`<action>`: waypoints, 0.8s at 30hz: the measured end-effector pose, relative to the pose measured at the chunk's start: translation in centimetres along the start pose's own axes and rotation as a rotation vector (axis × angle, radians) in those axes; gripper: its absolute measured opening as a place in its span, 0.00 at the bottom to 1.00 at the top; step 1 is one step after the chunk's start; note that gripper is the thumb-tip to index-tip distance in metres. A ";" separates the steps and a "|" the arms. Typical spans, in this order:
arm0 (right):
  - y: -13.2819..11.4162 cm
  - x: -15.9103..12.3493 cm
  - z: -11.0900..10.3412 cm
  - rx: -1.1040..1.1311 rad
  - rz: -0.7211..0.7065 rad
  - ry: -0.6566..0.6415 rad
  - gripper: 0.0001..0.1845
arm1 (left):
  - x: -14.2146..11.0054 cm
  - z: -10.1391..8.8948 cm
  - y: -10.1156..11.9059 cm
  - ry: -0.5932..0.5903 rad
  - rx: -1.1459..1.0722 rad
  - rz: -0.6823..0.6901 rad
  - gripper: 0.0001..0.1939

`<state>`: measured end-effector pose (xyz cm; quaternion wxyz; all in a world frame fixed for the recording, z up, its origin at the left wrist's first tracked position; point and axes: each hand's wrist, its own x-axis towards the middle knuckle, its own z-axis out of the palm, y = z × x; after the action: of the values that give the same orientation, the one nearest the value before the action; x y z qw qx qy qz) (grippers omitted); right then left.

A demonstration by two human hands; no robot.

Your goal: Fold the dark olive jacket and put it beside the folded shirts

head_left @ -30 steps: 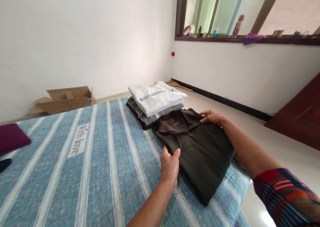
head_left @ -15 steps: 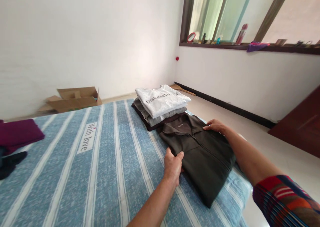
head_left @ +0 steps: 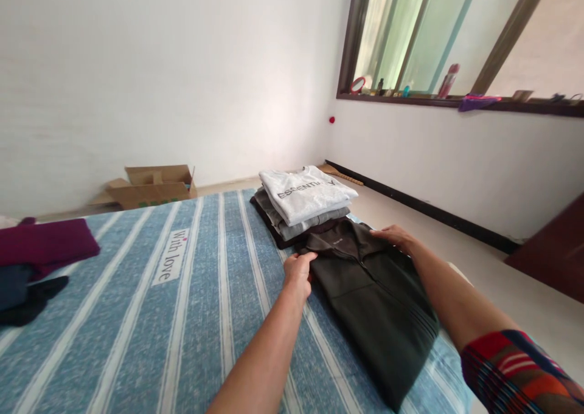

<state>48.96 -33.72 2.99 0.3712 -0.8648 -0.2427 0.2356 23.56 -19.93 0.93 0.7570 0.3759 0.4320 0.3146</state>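
A dark zip-up jacket (head_left: 374,298), folded into a long rectangle with its collar at the far end, lies on the striped blue bedspread (head_left: 196,341). My left hand (head_left: 298,273) pinches the jacket's left edge just below the collar, thumb on top and fingers tucked underneath. At the right shoulder, my right hand (head_left: 396,238) grips the cloth near the collar; its fingertips are partly hidden. Right behind the collar stands a pile of folded clothes, with a light grey sweatshirt (head_left: 308,194) on top and grey and dark garments beneath.
Purple folded cloth (head_left: 55,244) and dark clothing (head_left: 31,298) lie at the bed's left edge. An open cardboard box (head_left: 152,189) sits beyond the bed by the wall. Small items, including a pink bottle (head_left: 449,81), line the window sill at upper right.
My left hand has moved up the jacket's left edge toward the collar. My right hand stays at the right shoulder. The view has shifted slightly, so the scene sits lower and farther right.
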 end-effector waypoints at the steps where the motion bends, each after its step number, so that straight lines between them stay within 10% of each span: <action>1: -0.3 0.5 0.4 0.025 0.019 -0.010 0.23 | 0.2 -0.1 0.0 -0.010 0.008 0.002 0.09; 9: -2.3 2.1 1.5 0.128 0.077 -0.050 0.11 | 1.9 -1.1 -0.6 -0.101 0.203 0.447 0.31; 24: -3.0 0.5 2.4 -0.433 -0.112 0.243 0.15 | 1.0 -1.1 -0.7 0.161 0.640 0.594 0.34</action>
<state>47.18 -30.36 3.71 0.2162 -0.9313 -0.2885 0.0514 23.14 -19.15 -0.41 0.4433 0.6733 0.4386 0.3973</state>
